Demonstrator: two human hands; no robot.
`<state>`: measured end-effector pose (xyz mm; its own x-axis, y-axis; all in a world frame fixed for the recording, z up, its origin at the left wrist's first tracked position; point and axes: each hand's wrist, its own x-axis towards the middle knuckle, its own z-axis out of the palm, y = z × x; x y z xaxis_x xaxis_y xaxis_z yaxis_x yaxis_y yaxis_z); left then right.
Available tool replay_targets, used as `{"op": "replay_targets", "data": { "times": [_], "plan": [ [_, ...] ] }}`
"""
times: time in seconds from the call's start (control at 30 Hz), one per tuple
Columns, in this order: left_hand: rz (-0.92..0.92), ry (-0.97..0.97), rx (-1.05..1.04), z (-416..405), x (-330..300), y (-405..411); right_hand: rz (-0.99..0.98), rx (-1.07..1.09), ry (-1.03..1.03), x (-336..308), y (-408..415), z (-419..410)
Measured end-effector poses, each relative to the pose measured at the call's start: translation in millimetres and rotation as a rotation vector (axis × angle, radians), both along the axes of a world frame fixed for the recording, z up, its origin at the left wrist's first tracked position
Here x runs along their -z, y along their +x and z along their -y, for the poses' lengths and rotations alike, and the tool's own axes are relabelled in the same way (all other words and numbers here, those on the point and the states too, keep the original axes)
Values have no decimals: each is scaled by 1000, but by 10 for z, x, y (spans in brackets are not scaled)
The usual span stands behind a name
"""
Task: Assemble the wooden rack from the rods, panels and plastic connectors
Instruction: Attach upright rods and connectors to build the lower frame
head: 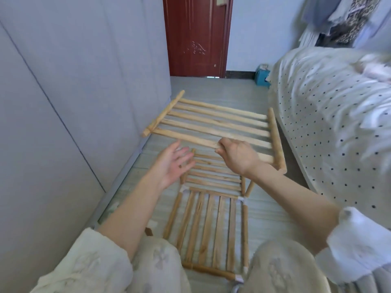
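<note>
The half-built rack [213, 225] lies on the floor below both hands. The right hand [237, 157] curls its fingers around the slatted panel's [213, 123] nearest slat; the left hand [175, 163] hovers beside it, fingers spread, holding nothing.

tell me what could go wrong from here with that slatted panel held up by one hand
The right hand grips only the nearest slat of the slatted panel, so it could tip or slip while the left hand is off it. If it drops, it may knock the partly assembled rack and strain a white plastic connector.
</note>
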<state>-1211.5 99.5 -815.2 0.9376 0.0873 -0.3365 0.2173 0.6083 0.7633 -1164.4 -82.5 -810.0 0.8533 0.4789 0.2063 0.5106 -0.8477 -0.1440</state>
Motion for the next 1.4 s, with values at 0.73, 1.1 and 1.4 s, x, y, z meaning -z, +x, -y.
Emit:
{"op": "replay_targets", "data": {
  "times": [0.73, 1.1, 1.4],
  "plan": [
    [-78, -202, -90, 284, 520, -601, -632, -84, 56, 326, -727, 78],
    [-402, 505, 264, 115, 942, -697, -756, 36, 184, 861, -596, 161],
    [-220, 1115, -493, -280, 974, -756, -871, 244, 345, 993, -689, -14]
  ]
}}
